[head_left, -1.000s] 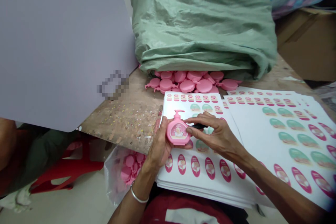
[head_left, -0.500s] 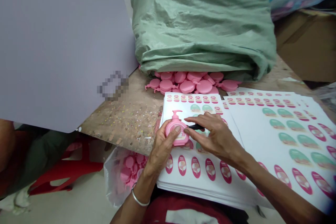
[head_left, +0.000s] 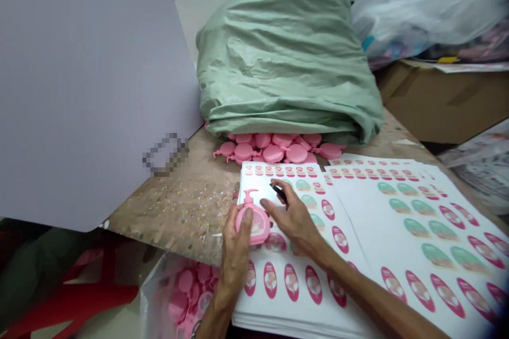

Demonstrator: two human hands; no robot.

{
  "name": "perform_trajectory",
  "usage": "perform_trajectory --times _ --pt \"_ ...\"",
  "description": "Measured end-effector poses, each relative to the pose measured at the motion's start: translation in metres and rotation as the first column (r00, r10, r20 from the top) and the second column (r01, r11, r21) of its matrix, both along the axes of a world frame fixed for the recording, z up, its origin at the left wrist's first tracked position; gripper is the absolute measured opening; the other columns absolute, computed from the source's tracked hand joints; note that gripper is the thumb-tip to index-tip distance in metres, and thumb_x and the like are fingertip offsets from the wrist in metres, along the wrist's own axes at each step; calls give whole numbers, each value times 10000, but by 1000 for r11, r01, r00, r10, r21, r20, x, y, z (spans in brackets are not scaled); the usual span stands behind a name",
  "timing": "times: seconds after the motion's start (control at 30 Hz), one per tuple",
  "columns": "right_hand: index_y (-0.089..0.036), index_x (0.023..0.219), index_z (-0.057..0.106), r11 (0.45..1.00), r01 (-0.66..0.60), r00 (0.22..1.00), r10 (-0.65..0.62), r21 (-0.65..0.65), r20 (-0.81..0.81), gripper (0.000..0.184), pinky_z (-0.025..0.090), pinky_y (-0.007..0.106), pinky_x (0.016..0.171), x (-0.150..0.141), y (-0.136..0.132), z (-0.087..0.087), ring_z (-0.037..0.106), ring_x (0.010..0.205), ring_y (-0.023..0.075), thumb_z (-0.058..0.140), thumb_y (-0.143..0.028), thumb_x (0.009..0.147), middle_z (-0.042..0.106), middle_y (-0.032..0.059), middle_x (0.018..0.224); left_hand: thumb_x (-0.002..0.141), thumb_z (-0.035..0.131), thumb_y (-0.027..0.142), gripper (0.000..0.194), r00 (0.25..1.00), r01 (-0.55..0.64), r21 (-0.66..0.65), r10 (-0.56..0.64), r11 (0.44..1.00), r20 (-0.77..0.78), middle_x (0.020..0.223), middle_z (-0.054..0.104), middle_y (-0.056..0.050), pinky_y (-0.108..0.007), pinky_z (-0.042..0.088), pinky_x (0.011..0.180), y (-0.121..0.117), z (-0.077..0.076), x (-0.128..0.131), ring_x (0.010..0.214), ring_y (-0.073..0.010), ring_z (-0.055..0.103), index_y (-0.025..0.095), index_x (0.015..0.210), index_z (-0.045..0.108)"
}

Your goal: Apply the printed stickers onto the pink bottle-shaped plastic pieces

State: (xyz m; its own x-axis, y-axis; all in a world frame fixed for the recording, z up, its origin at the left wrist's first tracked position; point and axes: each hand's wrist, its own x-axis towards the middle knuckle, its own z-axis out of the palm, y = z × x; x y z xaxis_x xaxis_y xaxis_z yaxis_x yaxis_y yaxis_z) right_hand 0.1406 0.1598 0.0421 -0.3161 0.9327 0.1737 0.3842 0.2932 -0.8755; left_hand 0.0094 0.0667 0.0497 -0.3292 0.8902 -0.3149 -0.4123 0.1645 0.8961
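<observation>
My left hand [head_left: 235, 246] grips a small flat pink toy pump bottle [head_left: 260, 225] by its left side, thumb across the front. The bottle stands nearly upright with its pump on top, and a pale label area shows on its face. Just right of it, my right hand [head_left: 293, 220] holds a slim black pointed tool [head_left: 279, 192] between curled fingers. Its thumb tip is close to the bottle's shoulder. Both hands are over a stack of printed sticker sheets [head_left: 292, 310] with pink ovals, green half-rounds and small heart labels.
More sticker sheets [head_left: 369, 222] lie on the right. Behind them, a green sack [head_left: 286, 63] stands over a pile of pink pieces [head_left: 273, 153]. A plastic bag [head_left: 149, 302] of pink parts hangs below the table edge, near a red stool [head_left: 101, 302]. A cardboard box [head_left: 441, 98] is at right.
My right hand has drawn back from the bottle's face, and the black tool now points up and left, away from it. The bottle stays in my left hand. The view has shifted.
</observation>
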Motion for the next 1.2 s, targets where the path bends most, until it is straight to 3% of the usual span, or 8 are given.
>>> perform_trajectory --times 0.2,0.47,0.53,0.67,0.77,0.83,1.0,1.2 --pt "-102 1246 540 805 -139 813 -240 576 531 399 411 403 803 28 94 3 552 956 297 537 -209 861 650 174 1061 806 547 622 498 655 -250 -49 132 967 -744 715 640 -25 -261 451 613 24 -9 -82 664 -183 582 151 912 672" --pt "-122 963 656 644 -358 756 -225 676 615 223 310 360 705 8 134 8 491 801 248 449 -122 880 638 139 835 770 595 513 506 338 -352 146 271 925 -901 1231 589 -213 -477 372 1008 38 -9 -115 1181 -362 510 125 1090 649" --pt "-127 1046 640 612 -373 773 -211 698 598 249 323 360 709 14 118 10 496 797 244 432 -178 918 640 124 832 787 594 499 469 417 -314 210 333 926 -846 1203 602 -192 -451 385 1015 35 -4 -97 1152 -328 536 133 1076 649" --pt "-167 1129 614 439 -443 854 -57 782 516 252 363 357 696 23 64 10 499 715 208 459 -168 930 629 62 756 819 579 583 496 965 -21 67 38 998 -259 1042 687 -158 -359 517 814 35 3 -43 886 -237 661 129 999 667" --pt "-198 1147 599 347 -511 858 156 786 489 293 385 340 680 22 25 12 514 683 181 456 -90 915 617 27 733 847 572 568 530 955 152 113 -176 982 240 1051 707 -176 -325 552 758 40 8 -11 907 -236 685 107 1101 640" --pt "-201 1154 579 428 -494 869 222 756 442 260 406 337 690 23 10 15 539 708 181 485 -141 920 631 32 775 825 661 456 446 940 125 120 -156 985 304 1002 725 -158 -288 567 716 41 13 -5 865 -218 700 98 1089 633" --pt "-187 1078 534 908 -110 966 3 404 257 204 440 339 685 42 2 13 565 774 202 447 -323 952 636 72 871 783 719 323 362 988 -39 85 25 996 150 961 734 -126 -249 576 583 34 19 -25 697 -171 701 106 1047 601" --pt "-198 848 549 933 -192 893 37 304 449 146 372 345 685 51 -7 -11 523 717 201 463 -268 942 628 45 755 754 745 342 370 990 48 23 -51 999 132 916 742 -113 -255 572 612 27 9 -18 663 -165 704 129 1009 582"
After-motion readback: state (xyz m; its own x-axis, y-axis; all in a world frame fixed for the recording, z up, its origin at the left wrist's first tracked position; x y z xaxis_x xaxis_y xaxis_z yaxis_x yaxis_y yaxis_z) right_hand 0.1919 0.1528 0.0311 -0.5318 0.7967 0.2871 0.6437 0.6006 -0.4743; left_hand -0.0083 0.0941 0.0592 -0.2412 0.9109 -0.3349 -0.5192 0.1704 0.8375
